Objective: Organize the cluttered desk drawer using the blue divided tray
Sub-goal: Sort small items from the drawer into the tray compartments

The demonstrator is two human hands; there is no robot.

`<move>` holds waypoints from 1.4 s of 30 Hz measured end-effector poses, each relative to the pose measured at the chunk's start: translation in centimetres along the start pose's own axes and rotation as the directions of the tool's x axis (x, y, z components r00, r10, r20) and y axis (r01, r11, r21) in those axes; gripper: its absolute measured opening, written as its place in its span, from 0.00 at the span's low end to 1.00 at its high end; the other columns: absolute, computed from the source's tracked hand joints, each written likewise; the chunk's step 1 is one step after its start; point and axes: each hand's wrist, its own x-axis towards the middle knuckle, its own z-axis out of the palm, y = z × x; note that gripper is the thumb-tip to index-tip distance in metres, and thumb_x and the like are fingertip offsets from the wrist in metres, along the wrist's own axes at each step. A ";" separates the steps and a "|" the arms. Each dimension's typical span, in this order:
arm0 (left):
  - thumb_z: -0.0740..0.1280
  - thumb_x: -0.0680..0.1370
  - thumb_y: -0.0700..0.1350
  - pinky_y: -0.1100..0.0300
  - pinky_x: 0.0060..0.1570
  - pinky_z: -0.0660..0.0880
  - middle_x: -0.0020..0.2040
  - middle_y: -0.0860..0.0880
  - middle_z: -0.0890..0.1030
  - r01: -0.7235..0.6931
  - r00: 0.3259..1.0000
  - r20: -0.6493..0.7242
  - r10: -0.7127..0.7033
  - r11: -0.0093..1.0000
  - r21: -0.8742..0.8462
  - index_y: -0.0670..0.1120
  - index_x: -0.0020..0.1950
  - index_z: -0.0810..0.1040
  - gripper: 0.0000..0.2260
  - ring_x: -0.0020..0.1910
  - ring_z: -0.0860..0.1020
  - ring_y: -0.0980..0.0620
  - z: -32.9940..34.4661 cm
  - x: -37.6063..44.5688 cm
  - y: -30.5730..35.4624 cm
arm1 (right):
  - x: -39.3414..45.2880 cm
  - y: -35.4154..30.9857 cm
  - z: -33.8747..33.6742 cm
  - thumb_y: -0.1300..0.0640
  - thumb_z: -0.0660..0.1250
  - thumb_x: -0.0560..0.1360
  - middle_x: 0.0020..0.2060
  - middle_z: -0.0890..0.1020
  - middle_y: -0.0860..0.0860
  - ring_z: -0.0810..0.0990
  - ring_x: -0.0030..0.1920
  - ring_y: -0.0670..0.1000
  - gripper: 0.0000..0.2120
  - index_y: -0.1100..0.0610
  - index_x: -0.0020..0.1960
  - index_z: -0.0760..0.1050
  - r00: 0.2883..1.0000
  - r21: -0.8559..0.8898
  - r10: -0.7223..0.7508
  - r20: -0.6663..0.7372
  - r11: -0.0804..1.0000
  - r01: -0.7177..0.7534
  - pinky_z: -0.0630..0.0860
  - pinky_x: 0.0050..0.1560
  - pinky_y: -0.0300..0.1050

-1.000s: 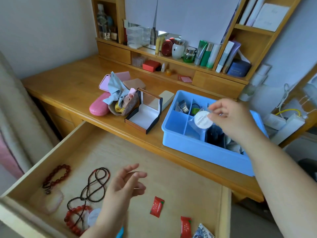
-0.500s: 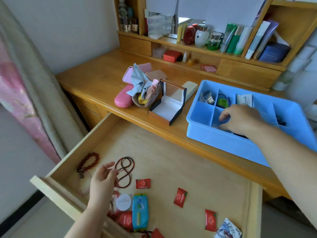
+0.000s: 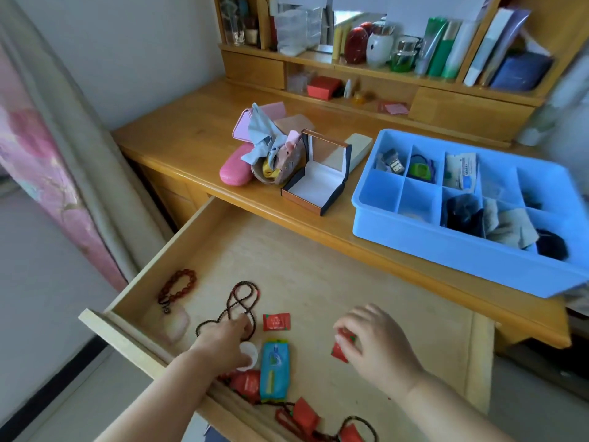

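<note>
The open wooden drawer holds loose clutter. The blue divided tray stands on the desk at the right, several of its compartments filled with small items and dark cloth. My left hand reaches into the drawer, its curled fingertips on the lower loop of the dark bead necklace. A white round pad lies under that hand. My right hand pinches a red packet just above the drawer floor.
Another red packet, a teal tissue pack, a red bead bracelet and more red packets lie in the drawer. On the desk stand an open jewellery box and a pink case with cloths.
My right hand left the blue tray, came down into the drawer and took hold of a red packet. My left hand moved right onto the necklace. The view tilted down.
</note>
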 end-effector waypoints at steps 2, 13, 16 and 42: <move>0.68 0.71 0.53 0.61 0.43 0.71 0.51 0.52 0.79 0.004 1.000 -0.009 -0.005 0.999 -0.041 0.53 0.58 0.70 0.17 0.50 0.77 0.51 -0.1 -0.7 0.2 | -0.8 -0.2 1.2 0.55 0.71 0.69 0.37 0.80 0.41 0.77 0.40 0.44 0.04 0.50 0.43 0.80 0.991 0.119 0.117 0.063 0.985 -0.124 0.72 0.42 0.39; 0.75 0.71 0.44 0.64 0.26 0.70 0.31 0.43 0.81 -0.331 0.917 -0.187 0.352 0.413 -0.848 0.41 0.43 0.78 0.09 0.24 0.74 0.52 -3.5 -4.8 8.1 | 1.7 -3.6 -2.0 0.58 0.69 0.74 0.37 0.80 0.51 0.76 0.30 0.43 0.03 0.55 0.47 0.76 0.886 0.684 0.334 0.322 0.565 -0.462 0.73 0.32 0.38; 0.71 0.74 0.38 0.61 0.33 0.77 0.39 0.40 0.82 -0.243 0.927 -0.197 0.320 0.110 -0.964 0.38 0.49 0.77 0.06 0.31 0.79 0.49 -3.2 -4.4 9.3 | 2.8 -2.4 -6.0 0.57 0.69 0.74 0.36 0.82 0.50 0.76 0.30 0.42 0.01 0.52 0.44 0.77 0.923 0.606 0.348 0.165 0.702 -0.374 0.75 0.37 0.41; 0.65 0.75 0.39 0.66 0.33 0.69 0.35 0.53 0.77 -0.167 0.876 -0.430 -0.216 0.701 -0.693 0.52 0.48 0.76 0.08 0.33 0.75 0.57 1.6 -0.5 5.3 | 13.0 6.4 -16.3 0.46 0.66 0.74 0.55 0.81 0.43 0.75 0.61 0.51 0.13 0.42 0.59 0.77 0.842 -0.354 0.522 0.138 0.820 -0.450 0.65 0.63 0.48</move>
